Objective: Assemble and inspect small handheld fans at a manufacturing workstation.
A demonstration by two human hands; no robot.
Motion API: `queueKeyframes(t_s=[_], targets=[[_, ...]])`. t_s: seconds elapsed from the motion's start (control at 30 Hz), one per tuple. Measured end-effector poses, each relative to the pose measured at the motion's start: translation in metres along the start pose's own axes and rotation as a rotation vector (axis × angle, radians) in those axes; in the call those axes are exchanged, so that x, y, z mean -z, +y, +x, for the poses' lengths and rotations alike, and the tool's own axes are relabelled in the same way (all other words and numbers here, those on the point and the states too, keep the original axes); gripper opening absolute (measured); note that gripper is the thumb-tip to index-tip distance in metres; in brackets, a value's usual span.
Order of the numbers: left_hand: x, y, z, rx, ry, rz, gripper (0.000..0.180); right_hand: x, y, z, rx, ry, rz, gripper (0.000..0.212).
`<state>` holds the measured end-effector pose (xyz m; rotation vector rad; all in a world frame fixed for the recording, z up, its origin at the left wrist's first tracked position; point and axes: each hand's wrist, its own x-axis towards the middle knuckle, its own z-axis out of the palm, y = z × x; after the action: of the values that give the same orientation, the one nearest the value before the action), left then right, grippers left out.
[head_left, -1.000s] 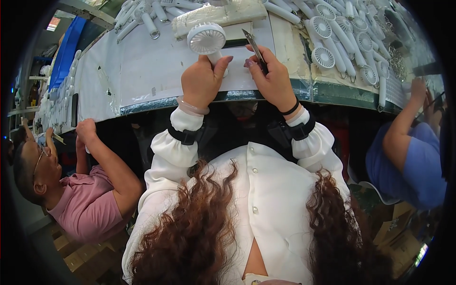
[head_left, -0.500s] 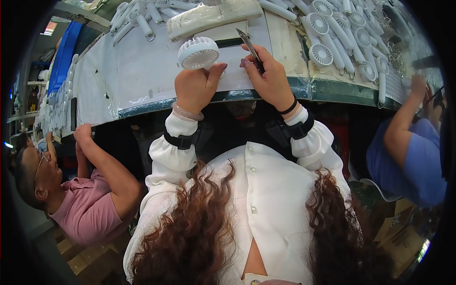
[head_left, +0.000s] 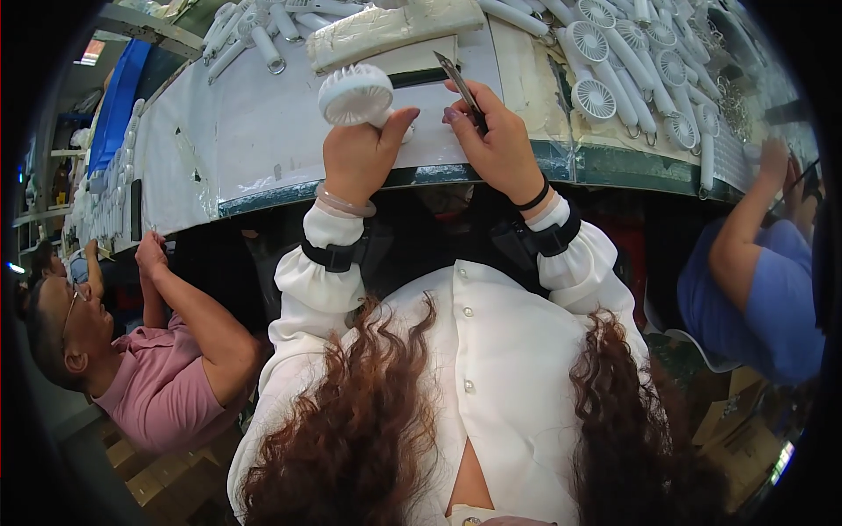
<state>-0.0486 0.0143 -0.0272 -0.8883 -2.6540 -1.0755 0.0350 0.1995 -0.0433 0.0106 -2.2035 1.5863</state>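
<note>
A white handheld fan (head_left: 355,95) is gripped by its handle in my left hand (head_left: 360,158), with its round grille tilted up above the fingers. My left thumb lies along the right side, and most of the handle is hidden by the hand. Closed around a slim dark-handled craft knife (head_left: 463,88) is my right hand (head_left: 498,140); the knife's pointed tip slants up and to the left. Knife and fan stay apart, both over the white work surface near the table's front edge.
Many white handheld fans (head_left: 631,70) lie heaped at the right, with more (head_left: 259,39) at the far left. A wrapped cream block (head_left: 395,37) lies at the back. Co-workers sit on both sides, one in a pink shirt (head_left: 171,377) and one in blue (head_left: 745,289).
My left hand has turned the fan, and its head has shifted slightly left and up. My right hand with the knife has hardly moved.
</note>
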Motion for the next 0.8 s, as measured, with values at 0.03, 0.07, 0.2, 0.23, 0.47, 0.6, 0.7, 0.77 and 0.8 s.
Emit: queueKeyframes(t_s=[0.03, 0.07, 0.2, 0.23, 0.47, 0.6, 0.7, 0.77, 0.8], targets=[[0.001, 0.001, 0.004, 0.073, -0.069, 0.032, 0.054, 0.000, 0.000, 0.000, 0.003, 0.001, 0.001, 0.035], [0.001, 0.002, 0.008, 0.147, -0.137, 0.064, 0.056, 0.000, 0.000, 0.000, 0.004, 0.000, 0.001, 0.035], [0.001, 0.006, 0.022, 0.233, -0.141, 0.030, 0.066, 0.000, -0.001, -0.001, 0.010, 0.004, 0.007, 0.034], [-0.001, 0.006, 0.024, 0.232, -0.139, 0.031, 0.066, 0.000, -0.001, -0.001, 0.005, 0.003, 0.011, 0.034], [-0.007, 0.000, 0.032, 0.182, -0.032, -0.105, 0.071, -0.001, -0.001, 0.001, -0.008, 0.004, 0.024, 0.034], [-0.003, 0.004, 0.025, 0.163, -0.148, 0.070, 0.068, -0.001, 0.000, 0.000, -0.021, 0.008, 0.027, 0.035], [-0.001, 0.002, 0.013, 0.078, -0.122, 0.092, 0.065, -0.001, 0.002, -0.001, -0.019, 0.013, 0.045, 0.035], [-0.002, 0.001, 0.009, 0.036, -0.111, 0.102, 0.063, -0.001, 0.001, 0.000, -0.019, 0.012, 0.042, 0.035], [-0.002, 0.001, 0.008, 0.001, -0.087, 0.125, 0.061, -0.001, 0.001, 0.000, -0.022, 0.008, 0.039, 0.035]])
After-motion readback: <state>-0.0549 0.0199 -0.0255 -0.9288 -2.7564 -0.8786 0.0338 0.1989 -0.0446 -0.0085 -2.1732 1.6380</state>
